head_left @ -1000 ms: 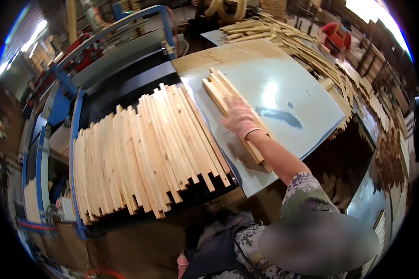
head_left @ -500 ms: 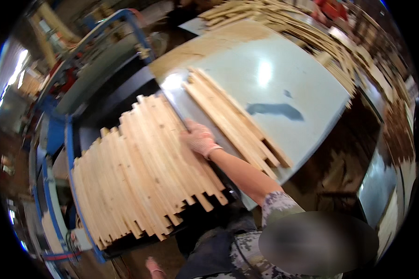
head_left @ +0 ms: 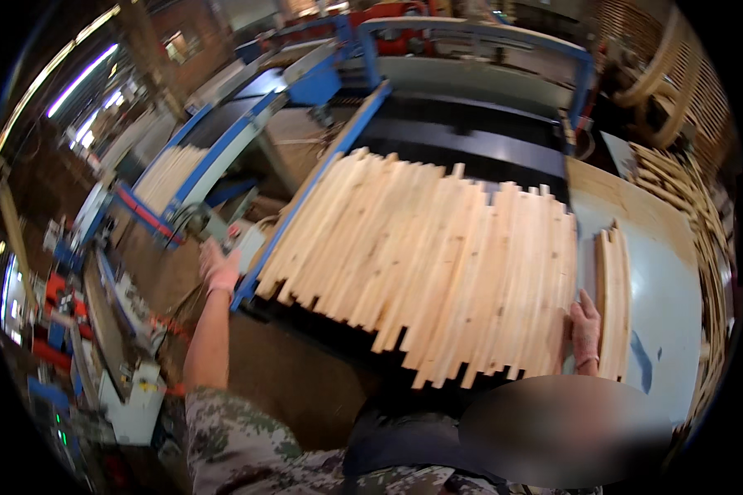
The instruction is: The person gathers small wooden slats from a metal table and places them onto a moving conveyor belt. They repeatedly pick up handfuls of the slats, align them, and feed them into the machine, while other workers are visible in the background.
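Note:
Pale wooden strips (head_left: 421, 256) lie side by side in a wide layer with uneven ends on the black bed (head_left: 322, 330) of a blue-framed machine. At the layer's right edge, my right hand (head_left: 585, 328) in a pinkish glove touches the outermost strip, its fingers extended and not wrapped round anything. My left hand (head_left: 219, 268), also gloved, reaches out at the left with fingers apart. It is beside a small pale control box (head_left: 246, 246) with a red button; whether it touches the box I cannot tell. A few separate strips (head_left: 613, 301) lie just right of my right hand.
A blue rail (head_left: 314, 194) borders the bed's left side, and a blue arch (head_left: 470, 31) spans its far end. On the right stands a pale table (head_left: 669, 305) with piled sticks (head_left: 706, 247) along its far edge. Another blue-sided conveyor (head_left: 215, 157) holds strips at left.
The view has swung to the left. My left hand has come up from the lower edge to beside the control box. My right hand stays at the layer's right edge.

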### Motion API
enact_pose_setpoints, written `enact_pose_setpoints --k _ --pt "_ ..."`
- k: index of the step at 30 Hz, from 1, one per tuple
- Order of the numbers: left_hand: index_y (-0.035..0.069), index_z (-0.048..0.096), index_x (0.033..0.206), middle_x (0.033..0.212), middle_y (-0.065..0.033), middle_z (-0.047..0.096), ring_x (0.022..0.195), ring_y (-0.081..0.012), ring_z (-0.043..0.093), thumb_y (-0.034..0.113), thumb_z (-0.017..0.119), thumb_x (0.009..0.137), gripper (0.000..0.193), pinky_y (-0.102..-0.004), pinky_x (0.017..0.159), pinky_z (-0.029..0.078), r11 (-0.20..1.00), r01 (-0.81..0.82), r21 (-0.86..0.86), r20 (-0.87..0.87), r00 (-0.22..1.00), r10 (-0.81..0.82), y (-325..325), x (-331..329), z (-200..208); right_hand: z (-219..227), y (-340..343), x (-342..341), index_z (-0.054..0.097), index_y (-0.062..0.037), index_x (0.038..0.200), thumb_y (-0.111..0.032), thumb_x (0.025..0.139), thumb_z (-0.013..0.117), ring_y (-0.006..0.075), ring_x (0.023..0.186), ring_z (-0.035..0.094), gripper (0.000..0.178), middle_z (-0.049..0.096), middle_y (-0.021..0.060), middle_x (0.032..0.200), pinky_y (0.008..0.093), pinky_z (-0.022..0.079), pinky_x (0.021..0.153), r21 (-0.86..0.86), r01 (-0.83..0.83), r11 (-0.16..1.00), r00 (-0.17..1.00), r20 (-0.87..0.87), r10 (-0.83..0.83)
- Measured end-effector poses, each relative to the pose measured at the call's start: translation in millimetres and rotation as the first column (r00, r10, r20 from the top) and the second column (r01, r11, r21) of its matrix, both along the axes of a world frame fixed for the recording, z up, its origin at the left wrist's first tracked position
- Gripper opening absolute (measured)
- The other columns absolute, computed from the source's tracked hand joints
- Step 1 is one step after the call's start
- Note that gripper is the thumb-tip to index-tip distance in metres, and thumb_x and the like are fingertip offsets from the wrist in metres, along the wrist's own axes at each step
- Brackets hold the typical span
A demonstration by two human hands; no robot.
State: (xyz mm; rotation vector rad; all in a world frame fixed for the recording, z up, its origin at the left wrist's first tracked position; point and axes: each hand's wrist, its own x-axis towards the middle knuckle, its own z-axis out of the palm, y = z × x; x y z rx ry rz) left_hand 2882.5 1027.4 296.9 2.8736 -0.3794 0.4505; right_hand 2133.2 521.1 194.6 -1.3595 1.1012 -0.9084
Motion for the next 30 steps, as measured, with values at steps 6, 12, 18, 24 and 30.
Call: enact_pose_setpoints --k 6,12,18,24,30 --pt "0.012 0.028 0.173 0.18 -0.0135 0.026 0.166 -0.0339 0.024 0.057 0.07 0.096 0.098 -0.048 0.134 0.021 0.996 0.09 0.01 -0.148 0.985 -0.087 -27.4 2.7 16.9 18.4 35.9 3.1 0.045 0.0018 0.164 -0.015 0.107 0.066 0.0226 0.13 0.064 0.063 0.061 0.0138 0.155 0.0343 0.051 0.11 0.059 0.153 0.986 0.988 -0.006 -0.153" --pt "0.003 0.05 0.158 0.162 -0.0239 0.052 0.149 -0.0412 0.048 0.035 0.079 0.091 0.08 -0.0515 0.126 0.036 0.915 0.397 0.067 0.177 0.898 -0.403 -2.1 12.0 -15.6 41.0 37.3 26.4 0.048 0.0071 0.16 -0.018 0.109 0.065 0.021 0.14 0.057 0.059 0.058 0.0174 0.156 0.0351 0.045 0.118 0.135 0.05 0.99 0.98 0.183 -0.075" --pt "0.004 0.045 0.164 0.169 -0.0273 0.042 0.158 -0.0424 0.038 0.032 0.076 0.096 0.08 -0.0496 0.13 0.029 0.946 0.312 0.087 0.167 0.932 -0.323 9.2 12.3 -6.6 28.6 41.5 32.0 0.042 0.0082 0.163 -0.022 0.108 0.069 0.0252 0.148 0.053 0.069 0.057 0.0195 0.158 0.0334 0.04 0.122 0.059 0.204 0.977 0.972 0.11 -0.21" --pt "-0.006 0.054 0.154 0.156 -0.0185 0.059 0.146 -0.0293 0.055 0.018 0.057 0.11 0.05 -0.0433 0.124 0.041 0.355 0.292 -0.888 -0.113 0.609 -0.785 -3.9 -125.3 19.3 10.6 45.8 10.3 0.041 0.009 0.163 -0.021 0.109 0.068 0.0211 0.139 0.058 0.068 0.06 0.0164 0.154 0.0315 0.045 0.116 0.079 0.172 0.982 0.977 0.116 -0.18" --pt "-0.013 0.069 0.133 0.127 -0.0269 0.076 0.12 -0.0343 0.074 0.062 0.073 0.097 0.083 -0.0467 0.112 0.055 0.255 0.034 -0.966 -0.257 -0.102 -0.961 -21.9 -248.0 -0.8 0.4 76.4 12.6 0.044 0.0068 0.162 -0.022 0.108 0.07 0.0149 0.123 0.063 0.066 0.063 0.012 0.148 0.0258 0.049 0.104 0.068 0.255 0.964 0.96 0.102 -0.261"
